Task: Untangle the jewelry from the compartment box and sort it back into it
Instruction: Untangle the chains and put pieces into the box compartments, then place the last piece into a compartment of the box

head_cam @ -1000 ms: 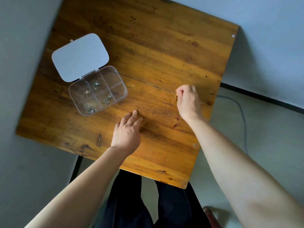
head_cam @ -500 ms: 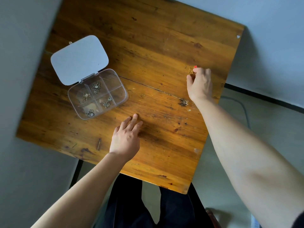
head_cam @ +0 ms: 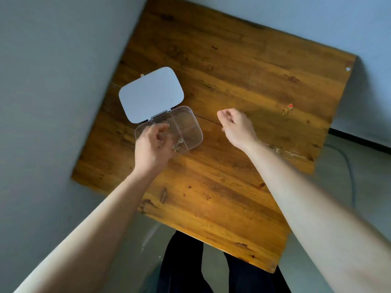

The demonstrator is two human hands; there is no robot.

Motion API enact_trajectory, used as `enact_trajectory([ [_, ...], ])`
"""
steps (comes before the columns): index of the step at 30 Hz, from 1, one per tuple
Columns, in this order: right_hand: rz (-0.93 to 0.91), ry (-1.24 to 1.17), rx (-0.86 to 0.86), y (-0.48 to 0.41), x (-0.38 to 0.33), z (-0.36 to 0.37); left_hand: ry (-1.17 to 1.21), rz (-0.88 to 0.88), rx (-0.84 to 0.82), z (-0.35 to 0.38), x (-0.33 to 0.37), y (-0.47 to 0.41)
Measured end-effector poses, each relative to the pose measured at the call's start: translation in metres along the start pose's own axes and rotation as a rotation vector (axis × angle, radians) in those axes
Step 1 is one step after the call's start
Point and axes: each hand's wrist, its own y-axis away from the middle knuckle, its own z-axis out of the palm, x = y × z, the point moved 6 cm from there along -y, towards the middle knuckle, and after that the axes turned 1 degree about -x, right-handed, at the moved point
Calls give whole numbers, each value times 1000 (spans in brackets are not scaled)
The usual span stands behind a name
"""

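Note:
A clear compartment box [head_cam: 191,132] lies on the wooden table [head_cam: 232,77] with its white lid [head_cam: 151,94] folded open behind it. One small metal jewelry piece [head_cam: 177,144] shows in a front compartment. My left hand [head_cam: 151,149] hovers over the box's left compartments, fingers curled down into them; whether they pinch anything is hidden. Just right of the box, my right hand [head_cam: 234,127] is loosely closed above the table with nothing visible in it. A gold piece with a red bead [head_cam: 287,108] lies far right. A thin chain [head_cam: 277,149] lies beside my right forearm.
The table stands in a corner, with grey walls to the left and behind. Its near edge [head_cam: 211,229] runs diagonally above my dark trousers. A cable [head_cam: 349,166] trails on the floor at the right.
My right hand left the red-bead piece on the far right of the table and moved left toward the box. My left hand rose from the table onto the box's left compartments.

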Motion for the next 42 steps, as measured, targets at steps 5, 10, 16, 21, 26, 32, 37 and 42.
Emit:
enact_trajectory([
  [5, -39, 45, -220, 9, -18, 55, 245, -581, 147, -30, -78, -60],
  [10, -36, -10, -158, 18, -18, 63, 793, -796, 74, -21, -89, -84],
  [16, 37, -66, -54, 24, -13, 56, 584, -588, 226, -50, -84, -65],
  [21, -46, 76, 29, 30, -20, 54, 598, -574, 254, -66, -94, -37],
  [26, -20, 115, 60, 41, -8, 49, 400, -320, 199, -61, -78, -18],
  [32, 126, -112, -37, 52, 18, 36, 15, 123, 81, -39, -45, 13],
  [37, 281, -396, -46, 63, 25, 29, -148, 269, -13, -24, -44, 32],
  [42, 328, -487, -25, 76, 27, 31, -203, 224, -91, -6, -49, 47],
])
